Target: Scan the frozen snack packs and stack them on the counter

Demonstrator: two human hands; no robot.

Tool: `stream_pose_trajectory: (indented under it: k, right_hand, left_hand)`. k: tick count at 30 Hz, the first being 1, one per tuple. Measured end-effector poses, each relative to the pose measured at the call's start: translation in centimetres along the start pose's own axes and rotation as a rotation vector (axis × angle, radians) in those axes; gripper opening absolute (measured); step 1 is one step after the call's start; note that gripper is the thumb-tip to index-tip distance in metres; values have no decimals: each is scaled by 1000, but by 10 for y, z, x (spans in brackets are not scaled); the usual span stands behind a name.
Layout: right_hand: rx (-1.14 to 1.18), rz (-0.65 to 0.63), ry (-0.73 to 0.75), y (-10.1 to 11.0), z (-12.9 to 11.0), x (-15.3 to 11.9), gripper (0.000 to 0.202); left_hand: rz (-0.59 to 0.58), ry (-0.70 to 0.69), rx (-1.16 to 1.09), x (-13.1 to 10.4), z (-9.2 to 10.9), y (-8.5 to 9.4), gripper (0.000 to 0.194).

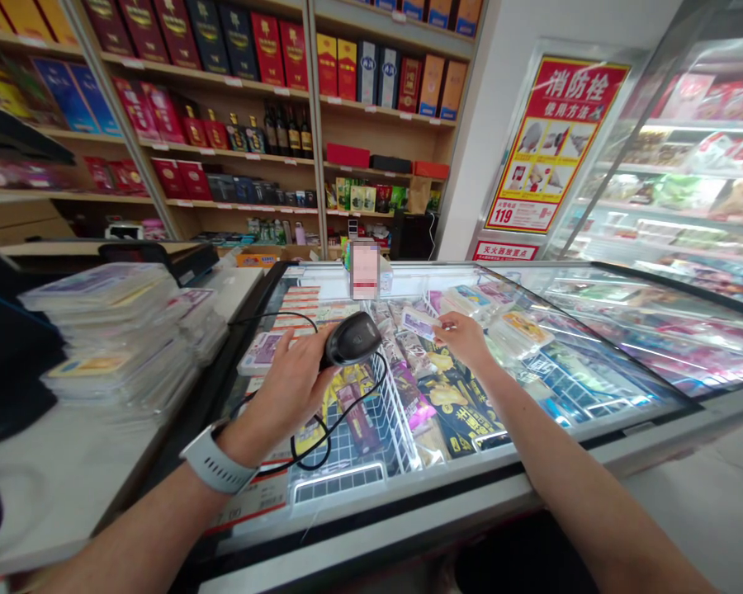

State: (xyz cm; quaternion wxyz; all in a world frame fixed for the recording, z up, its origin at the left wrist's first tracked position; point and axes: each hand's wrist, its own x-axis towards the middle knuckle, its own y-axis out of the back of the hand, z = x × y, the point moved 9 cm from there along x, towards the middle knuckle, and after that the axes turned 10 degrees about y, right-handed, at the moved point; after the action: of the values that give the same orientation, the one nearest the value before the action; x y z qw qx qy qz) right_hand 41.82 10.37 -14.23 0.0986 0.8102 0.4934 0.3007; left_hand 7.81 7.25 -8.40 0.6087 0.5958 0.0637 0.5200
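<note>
My left hand (297, 375), with a pale watch strap (220, 458) on its wrist, is closed around a black handheld barcode scanner (354, 338). The scanner's head points right, and its black cable (313, 466) loops below over the glass. Between the fingertips of my right hand (461, 337) is the edge of a flat pack with a purple-and-white label (418, 323). That pack is held just in front of the scanner head. Another flat purple-labelled pack (260, 353) lies beside my left fingers on the freezer glass.
Under the sliding glass of a chest freezer (371, 516) are wire baskets with bagged goods. Flat packs are piled on its top at right (520, 332), and taller stacks (115, 330) stand on the left counter. A small upright sign (365, 272) stands at the freezer's far edge, before stocked shelves.
</note>
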Motion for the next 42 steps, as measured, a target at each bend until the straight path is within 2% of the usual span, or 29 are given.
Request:
stream_pose_trajectory:
  k: [7, 14, 19, 32, 42]
  right_hand:
    - [309, 45, -62, -11, 7, -1, 12]
    - [471, 84, -60, -20, -11, -10, 14]
    - [560, 92, -73, -25, -20, -16, 23]
    - [581, 24, -90, -38, -23, -21, 36]
    - [546, 16, -95, -37, -23, -21, 35]
  left_hand:
    - [-3, 10, -4, 0, -3, 1, 49]
    - [26, 26, -31, 1, -2, 6, 49]
    - [24, 20, -35, 0, -2, 4, 50]
    - [19, 28, -50, 0, 4, 6, 50]
    - [9, 34, -39, 0, 4, 6, 51]
